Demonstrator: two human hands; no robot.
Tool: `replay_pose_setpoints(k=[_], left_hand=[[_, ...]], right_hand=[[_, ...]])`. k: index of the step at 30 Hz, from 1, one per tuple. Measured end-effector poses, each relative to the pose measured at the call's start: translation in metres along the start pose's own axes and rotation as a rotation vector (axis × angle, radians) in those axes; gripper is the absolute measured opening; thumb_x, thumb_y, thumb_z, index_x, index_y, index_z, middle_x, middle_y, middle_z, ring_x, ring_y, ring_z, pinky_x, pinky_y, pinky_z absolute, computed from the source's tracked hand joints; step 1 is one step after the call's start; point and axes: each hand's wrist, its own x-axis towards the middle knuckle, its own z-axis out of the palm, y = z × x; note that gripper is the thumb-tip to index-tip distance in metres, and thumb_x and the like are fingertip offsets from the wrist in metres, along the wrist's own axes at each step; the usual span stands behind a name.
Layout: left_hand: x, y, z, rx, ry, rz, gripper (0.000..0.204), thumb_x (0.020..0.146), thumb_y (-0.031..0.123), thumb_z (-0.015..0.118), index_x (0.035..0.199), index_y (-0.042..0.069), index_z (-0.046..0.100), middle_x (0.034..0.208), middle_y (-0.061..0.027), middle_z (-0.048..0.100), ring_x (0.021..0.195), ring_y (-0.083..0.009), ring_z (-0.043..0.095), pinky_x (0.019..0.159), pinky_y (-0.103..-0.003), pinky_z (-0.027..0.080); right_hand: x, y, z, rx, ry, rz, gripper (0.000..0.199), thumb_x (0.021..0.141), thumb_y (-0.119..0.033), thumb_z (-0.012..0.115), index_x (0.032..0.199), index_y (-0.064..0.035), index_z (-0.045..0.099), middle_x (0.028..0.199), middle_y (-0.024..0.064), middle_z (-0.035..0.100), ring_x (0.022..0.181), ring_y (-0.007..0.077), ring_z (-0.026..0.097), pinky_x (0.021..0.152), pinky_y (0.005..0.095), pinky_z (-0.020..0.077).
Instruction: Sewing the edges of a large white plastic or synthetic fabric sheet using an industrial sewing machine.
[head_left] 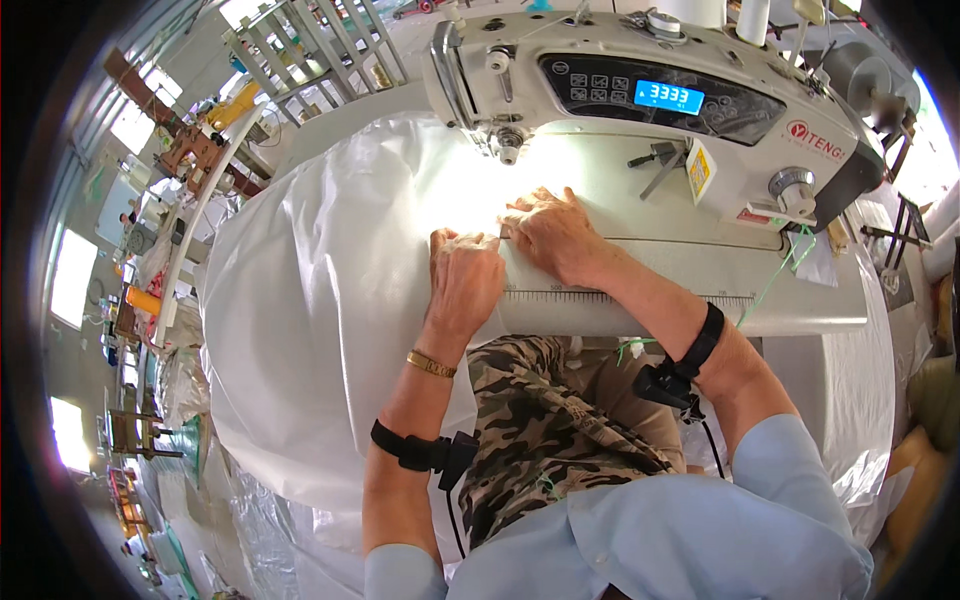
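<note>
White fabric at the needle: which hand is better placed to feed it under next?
Probably the right hand: it lies flat on the white fabric nearest the needle. The left hand grips the edge farther back.

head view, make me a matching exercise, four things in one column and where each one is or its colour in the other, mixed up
Things:
1. left hand
2. right hand
3. display on the sewing machine
4. bracelet

Descriptions:
A. lit blue, on the dark control panel
B. gold, around the left wrist
C. knuckles up, gripping the white fabric at the edge of the machine bed
D. flat on the fabric, just right of the needle area

Pairs: 1-C, 2-D, 3-A, 4-B
</note>
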Motion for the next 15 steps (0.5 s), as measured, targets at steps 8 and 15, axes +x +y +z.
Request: replay_pose_setpoints(k=[8,15], left_hand=[[0.019,-0.005,0.006,0.002,-0.136,-0.132,0.017,0.087,0.01,0.058,0.085,-0.001,0.07,0.079,-0.0197,0.066,0.079,-0.0343,0.064,0.094,-0.046,0.042],[0.026,-0.01,0.014,-0.025,-0.128,-0.224,0.021,0.091,0.013,0.056,0.093,-0.001,0.072,0.086,-0.0243,0.068,0.091,-0.0389,0.065,0.113,-0.052,0.032]], right_hand=[[-0.003,0.007,0.013,-0.046,0.05,-0.033,0.033,0.099,-0.025,0.047,0.089,-0.0012,0.069,0.098,0.0175,0.069,0.1,0.0326,0.065,0.108,0.0637,0.0322],[-0.003,-0.004,-0.008,-0.083,-0.113,0.038,0.037,0.1,-0.021,0.047,0.132,-0.0096,0.061,0.127,0.0157,0.061,0.12,0.0344,0.055,0.109,0.0607,0.0339]])
